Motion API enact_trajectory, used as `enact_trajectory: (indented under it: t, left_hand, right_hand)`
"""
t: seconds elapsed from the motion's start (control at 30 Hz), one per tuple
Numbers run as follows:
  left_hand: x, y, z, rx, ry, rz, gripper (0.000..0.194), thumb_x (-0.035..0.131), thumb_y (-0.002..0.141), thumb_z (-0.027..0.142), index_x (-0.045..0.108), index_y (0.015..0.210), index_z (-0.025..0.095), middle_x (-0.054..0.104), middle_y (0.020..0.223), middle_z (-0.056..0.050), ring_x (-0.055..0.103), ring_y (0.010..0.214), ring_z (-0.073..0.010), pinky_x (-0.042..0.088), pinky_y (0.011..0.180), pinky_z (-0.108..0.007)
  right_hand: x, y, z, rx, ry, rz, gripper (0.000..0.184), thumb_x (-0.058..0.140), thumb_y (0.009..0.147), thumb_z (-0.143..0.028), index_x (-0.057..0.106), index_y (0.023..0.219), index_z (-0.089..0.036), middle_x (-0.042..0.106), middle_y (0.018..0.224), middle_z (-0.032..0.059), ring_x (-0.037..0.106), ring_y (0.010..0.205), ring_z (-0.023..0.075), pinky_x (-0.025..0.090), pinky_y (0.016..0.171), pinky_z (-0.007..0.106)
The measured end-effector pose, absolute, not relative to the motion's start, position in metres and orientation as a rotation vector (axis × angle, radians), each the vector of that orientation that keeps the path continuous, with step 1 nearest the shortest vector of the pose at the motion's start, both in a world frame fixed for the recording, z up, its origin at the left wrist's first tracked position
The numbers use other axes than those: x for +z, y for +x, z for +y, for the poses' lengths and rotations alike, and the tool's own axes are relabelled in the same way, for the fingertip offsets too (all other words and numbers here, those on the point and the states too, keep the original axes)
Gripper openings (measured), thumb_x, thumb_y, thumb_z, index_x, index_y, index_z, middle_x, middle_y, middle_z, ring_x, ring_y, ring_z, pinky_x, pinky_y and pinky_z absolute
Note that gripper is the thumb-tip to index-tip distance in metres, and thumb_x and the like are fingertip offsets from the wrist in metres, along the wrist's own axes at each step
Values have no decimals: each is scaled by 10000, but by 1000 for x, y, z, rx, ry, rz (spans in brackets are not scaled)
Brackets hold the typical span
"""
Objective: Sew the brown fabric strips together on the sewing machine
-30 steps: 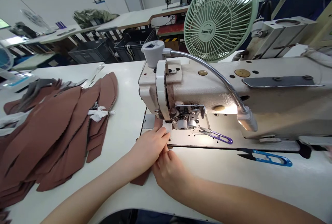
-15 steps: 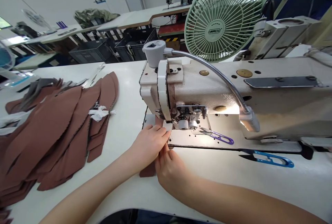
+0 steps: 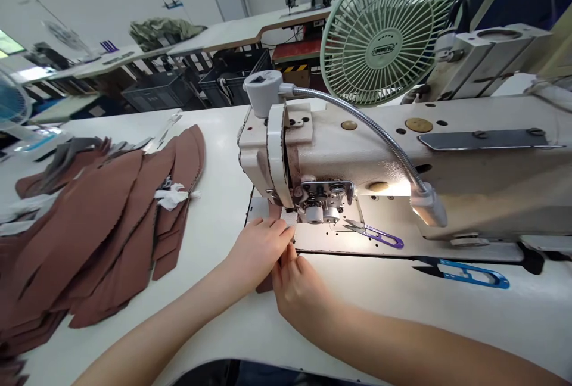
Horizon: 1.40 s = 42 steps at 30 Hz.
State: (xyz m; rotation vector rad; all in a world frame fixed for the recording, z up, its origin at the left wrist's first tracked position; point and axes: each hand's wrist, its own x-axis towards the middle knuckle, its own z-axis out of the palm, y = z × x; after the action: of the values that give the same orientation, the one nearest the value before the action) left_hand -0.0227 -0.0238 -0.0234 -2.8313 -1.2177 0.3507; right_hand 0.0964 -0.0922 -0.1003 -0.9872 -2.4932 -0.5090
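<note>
At the sewing machine's (image 3: 263, 162) needle end, a brown fabric piece (image 3: 265, 283) lies under both hands, mostly covered by them. A white strip (image 3: 289, 217) shows on its right side just below the presser area. My left hand (image 3: 259, 246) is closed over the fabric, its fingertips by the strip. Just nearer to me, my right hand (image 3: 298, 290) pinches the edge of the piece, fingertips touching those of my left hand. The exact grip under the fingers is hidden.
Purple-handled thread snips (image 3: 379, 237) lie on the machine bed, and blue thread snips (image 3: 473, 273) on the table. Stacked brown fabric pieces (image 3: 102, 219) cover the left side, with a white scrap (image 3: 172, 196) on them. A green fan (image 3: 384, 49) stands behind the machine.
The brown piece has moved away from me, toward the machine, so less of its near end shows. Its near end has also swung right. Both hands stay on it, and more white strip is visible.
</note>
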Motion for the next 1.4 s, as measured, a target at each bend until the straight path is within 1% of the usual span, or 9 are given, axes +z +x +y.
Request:
enact_trajectory:
  t: [0.17,0.33,0.43,0.53,0.73,0.93,1.13,1.27,1.4]
  left_hand:
    - [-32,-21,-19,204,-2785,-1217,156,463,890,122,612,876,168,605,825,-52,549,800,-189,385,682,-304]
    - [-31,-24,-16,184,-2805,-1229,149,481,861,103,604,920,161,593,854,-61,544,865,-206,403,705,-312]
    - [-30,-30,-14,153,-2895,-1175,156,474,864,105,607,918,168,578,830,-47,535,818,-193,399,683,-303]
    - [-32,-33,-12,86,-2942,-1170,152,469,866,103,602,839,172,540,763,-28,506,733,-168,381,638,-275]
    - [-42,-25,-12,24,-2837,-1176,138,475,829,75,580,795,159,536,776,-46,497,752,-182,405,642,-274]
    - [-43,-33,-3,7,-2905,-1162,148,466,837,85,593,836,162,550,779,-44,516,733,-171,418,632,-266]
    - [-49,-53,11,-197,-3109,-1034,252,408,882,79,630,934,188,614,866,-39,547,758,-140,449,741,-272]
    - [-55,-53,13,-371,-3127,-950,281,361,926,117,636,926,178,620,837,-42,550,762,-144,453,755,-272]
    - [-62,-50,18,-363,-3120,-938,258,388,936,179,644,904,185,592,775,-33,542,745,-146,442,749,-260]
  right_hand:
    - [-98,100,-90,-598,-993,-2494,371,428,744,-37,651,1019,73,675,1004,291,657,920,357,470,696,438]
    - [-100,102,-87,-616,-985,-2501,371,423,750,-23,649,1024,84,676,1000,294,656,925,343,478,714,436]
    - [-100,103,-86,-587,-1007,-2509,375,419,758,-23,641,1035,97,667,1016,304,650,946,349,478,721,441]
    - [-99,103,-86,-597,-1011,-2510,376,412,766,-20,643,1043,86,669,1026,293,651,943,342,479,729,443]
    - [-98,104,-86,-618,-976,-2504,373,403,756,-2,654,1021,76,679,1012,277,653,935,338,477,735,436]
    - [-100,106,-83,-555,-1009,-2539,384,383,792,5,630,1077,81,659,1064,290,637,984,329,481,723,424]
    - [-100,106,-84,-375,-999,-2597,395,386,836,-25,579,1155,105,603,1154,325,595,1084,354,488,739,445]
    - [-101,105,-84,-327,-969,-2627,391,383,850,-37,588,1163,76,582,1205,305,593,1090,353,499,730,441]
    - [-104,104,-81,-232,-1002,-2649,394,409,862,-56,569,1203,58,566,1224,310,571,1129,357,500,731,443]
